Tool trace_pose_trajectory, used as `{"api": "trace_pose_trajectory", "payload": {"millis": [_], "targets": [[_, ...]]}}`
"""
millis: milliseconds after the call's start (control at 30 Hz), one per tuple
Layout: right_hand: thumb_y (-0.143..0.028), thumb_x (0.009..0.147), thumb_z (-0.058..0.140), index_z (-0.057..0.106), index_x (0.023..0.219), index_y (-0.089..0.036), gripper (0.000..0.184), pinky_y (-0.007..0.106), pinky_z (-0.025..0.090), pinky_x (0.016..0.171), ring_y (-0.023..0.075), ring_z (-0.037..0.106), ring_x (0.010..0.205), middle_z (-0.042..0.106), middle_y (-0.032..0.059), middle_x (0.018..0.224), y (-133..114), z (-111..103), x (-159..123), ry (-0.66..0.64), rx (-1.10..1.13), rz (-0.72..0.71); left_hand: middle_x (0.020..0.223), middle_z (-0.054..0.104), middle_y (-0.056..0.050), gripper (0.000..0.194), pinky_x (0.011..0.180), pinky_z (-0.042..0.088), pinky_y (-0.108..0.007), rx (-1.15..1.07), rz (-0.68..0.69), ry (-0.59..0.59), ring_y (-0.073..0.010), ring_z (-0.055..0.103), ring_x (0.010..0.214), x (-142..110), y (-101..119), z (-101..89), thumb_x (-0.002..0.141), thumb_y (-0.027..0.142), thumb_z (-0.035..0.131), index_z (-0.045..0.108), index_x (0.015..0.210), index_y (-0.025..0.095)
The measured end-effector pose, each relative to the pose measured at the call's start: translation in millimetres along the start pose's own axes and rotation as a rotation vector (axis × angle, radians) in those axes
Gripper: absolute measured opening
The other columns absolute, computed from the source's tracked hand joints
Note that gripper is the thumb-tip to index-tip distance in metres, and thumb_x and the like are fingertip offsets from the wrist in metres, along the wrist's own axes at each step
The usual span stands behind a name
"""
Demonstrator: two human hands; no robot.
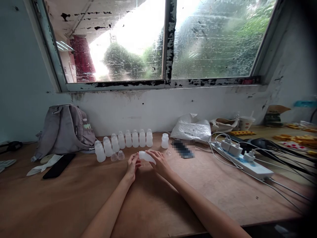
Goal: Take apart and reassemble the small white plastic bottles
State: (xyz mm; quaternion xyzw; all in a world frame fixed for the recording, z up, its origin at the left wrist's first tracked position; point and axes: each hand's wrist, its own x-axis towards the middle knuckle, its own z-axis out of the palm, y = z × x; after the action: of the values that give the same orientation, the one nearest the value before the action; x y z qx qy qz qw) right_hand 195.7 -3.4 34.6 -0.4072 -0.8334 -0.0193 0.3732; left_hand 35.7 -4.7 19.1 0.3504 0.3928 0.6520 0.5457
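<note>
A translucent white baby bottle (148, 157) lies tilted on its side between my two hands, its neck toward the left. My left hand (133, 166) is closed at the neck end, with fingers pinched there; whether a small part is between them cannot be made out. Around the bottle's body my right hand (159, 162) is wrapped from above and the right. Just beyond, an uncapped bottle (164, 141) stands upright, and a small pale ring (168, 153) lies in front of it. Two clear dome caps (117, 156) sit on the table left of my hands.
A row of several capped bottles (128, 138) stands toward the wall. A grey backpack (65, 129) and a black phone (59, 166) are at the left. To the right are a blurred-out phone (183, 149), a silver bag (192, 128) and a power strip (252, 167) with trailing cables.
</note>
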Motion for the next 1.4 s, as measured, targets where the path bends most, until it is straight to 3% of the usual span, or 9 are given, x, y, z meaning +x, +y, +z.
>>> {"api": "trace_pose_trajectory", "payload": {"millis": [200, 333, 700, 800, 967, 1167, 1400], "targets": [[-0.005, 0.067, 0.049, 0.042, 0.116, -0.019, 0.051, 0.041, 0.031, 0.086, 0.0258, 0.045, 0.102, 0.053, 0.0104, 0.111, 1, 3, 0, 0.005, -0.021, 0.002, 0.072, 0.054, 0.0, 0.038, 0.048, 0.04, -0.016, 0.038, 0.012, 0.015, -0.006, 0.05, 0.054, -3, 3, 1.0, 0.057, 0.047, 0.066, 0.057, 0.077, 0.017], [-0.004, 0.066, 0.049, 0.043, 0.113, -0.02, 0.049, 0.04, 0.031, 0.086, 0.0251, 0.045, 0.101, 0.053, 0.0093, 0.11, 0, 2, 0, 0.008, -0.019, -0.026, 0.063, 0.05, 0.002, 0.037, 0.048, 0.04, -0.016, 0.055, -0.014, 0.011, -0.006, 0.049, 0.052, -3, 5, 1.6, 0.058, 0.048, 0.066, 0.055, 0.074, 0.016], [-0.012, 0.068, 0.056, 0.046, 0.114, -0.024, 0.049, 0.041, 0.034, 0.088, 0.0247, 0.043, 0.105, 0.047, 0.009, 0.115, 1, 4, -1, 0.059, 0.084, 0.01, 0.066, 0.052, 0.002, 0.038, 0.047, 0.04, -0.015, 0.025, 0.003, 0.018, -0.0053, 0.049, 0.052, -2, 5, 0.0, 0.056, 0.048, 0.066, 0.056, 0.076, 0.016], [-0.019, 0.068, 0.06, 0.049, 0.112, -0.026, 0.046, 0.038, 0.037, 0.087, 0.023, 0.044, 0.105, 0.042, 0.0082, 0.116, 2, 4, -1, 0.08, 0.22, 0.075, 0.066, 0.052, 0.002, 0.036, 0.046, 0.04, -0.015, 0.021, 0.005, 0.029, -0.0048, 0.048, 0.051, -1, 8, -1.4, 0.056, 0.046, 0.068, 0.056, 0.074, 0.016], [-0.03, 0.066, 0.061, 0.049, 0.106, -0.021, 0.042, 0.035, 0.039, 0.084, 0.0197, 0.048, 0.095, 0.049, 0.0052, 0.103, 2, -1, 2, 0.096, 0.506, 0.251, 0.067, 0.054, 0.002, 0.036, 0.046, 0.039, -0.015, 0.016, -0.024, 0.044, -0.0049, 0.048, 0.05, 3, 8, -4.4, 0.054, 0.045, 0.069, 0.056, 0.07, 0.016], [-0.03, 0.067, 0.058, 0.048, 0.098, -0.021, 0.034, 0.03, 0.042, 0.076, 0.0165, 0.051, 0.086, 0.053, 0.0019, 0.096, -2, -9, 5, 0.08, 0.827, 0.5, 0.07, 0.056, 0.001, 0.033, 0.046, 0.04, -0.016, -0.011, -0.049, 0.04, -0.005, 0.049, 0.05, 6, 5, -7.7, 0.055, 0.039, 0.069, 0.059, 0.077, 0.017], [-0.032, 0.064, 0.06, 0.05, 0.094, -0.02, 0.034, 0.03, 0.044, 0.073, 0.0169, 0.052, 0.083, 0.056, 0.002, 0.091, -5, -13, 6, 0.088, 0.897, 0.597, 0.079, 0.061, -0.003, 0.032, 0.054, 0.042, -0.02, -0.02, -0.04, -0.002, -0.0103, 0.056, 0.065, 7, 8, -9.8, 0.058, 0.027, 0.065, 0.06, 0.089, 0.018]]}}
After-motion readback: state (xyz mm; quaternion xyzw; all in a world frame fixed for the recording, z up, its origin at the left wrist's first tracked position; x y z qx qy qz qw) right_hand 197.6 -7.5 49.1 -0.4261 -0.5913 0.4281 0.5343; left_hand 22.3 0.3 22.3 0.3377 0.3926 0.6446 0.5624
